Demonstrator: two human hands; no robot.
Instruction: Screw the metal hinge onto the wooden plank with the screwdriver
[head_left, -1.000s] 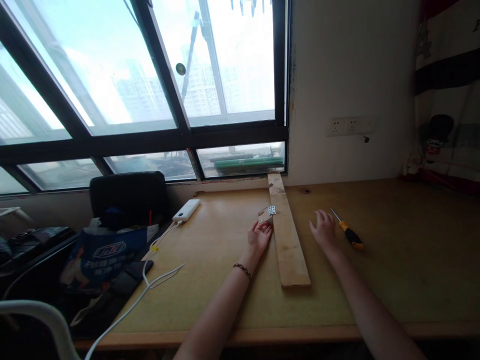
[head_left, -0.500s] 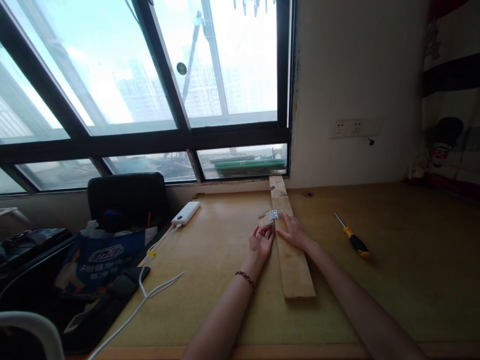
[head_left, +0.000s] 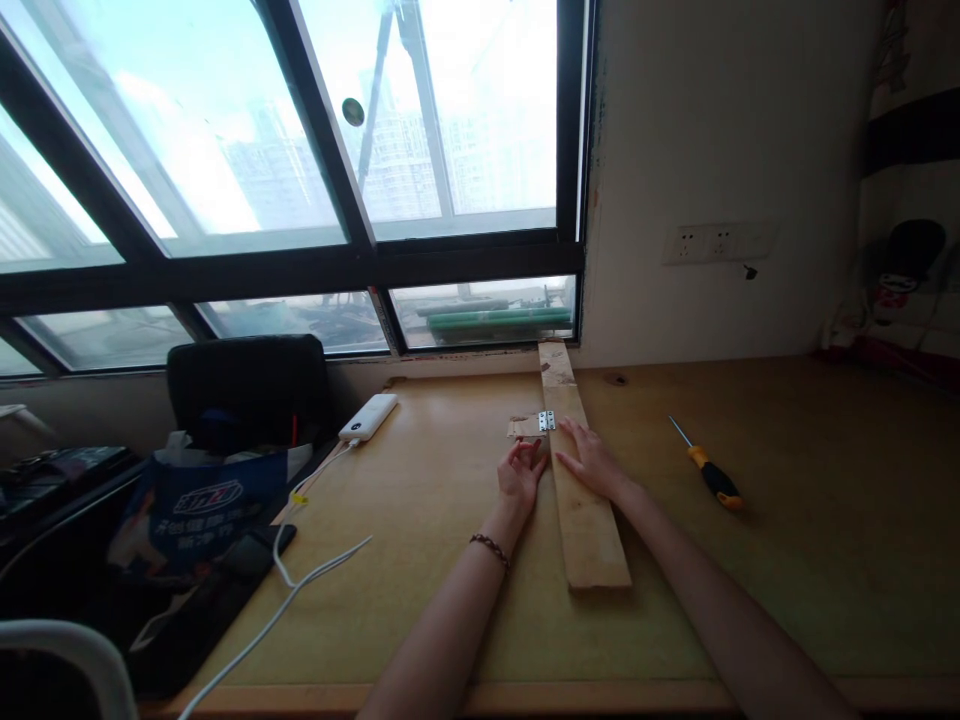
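Observation:
A long wooden plank (head_left: pixel 592 540) lies lengthwise on the table, its far end near the window sill. A silver metal hinge (head_left: pixel 547 421) bridges the plank and a small wooden block (head_left: pixel 523 426) at its left side. My right hand (head_left: pixel 590 460) rests on the plank just below the hinge, thumb and fingers spread. Close under the block is my left hand (head_left: pixel 521 475), palm turned up and fingers loosely curled apart, with nothing visible in it. Whether its fingertips touch the block I cannot tell.
On the right of the table (head_left: pixel 420 620) lies a screwdriver (head_left: pixel 715 478) with a yellow and black handle. A white power bank (head_left: pixel 369 418) with a white cable (head_left: pixel 289 595) is at the left edge. Beyond that edge stands a black chair (head_left: pixel 247 385) with a blue bag (head_left: pixel 202 510).
My left hand has let go of the small block and drawn slightly back from it. The block now lies flatter beside the plank. My right hand stays on the plank.

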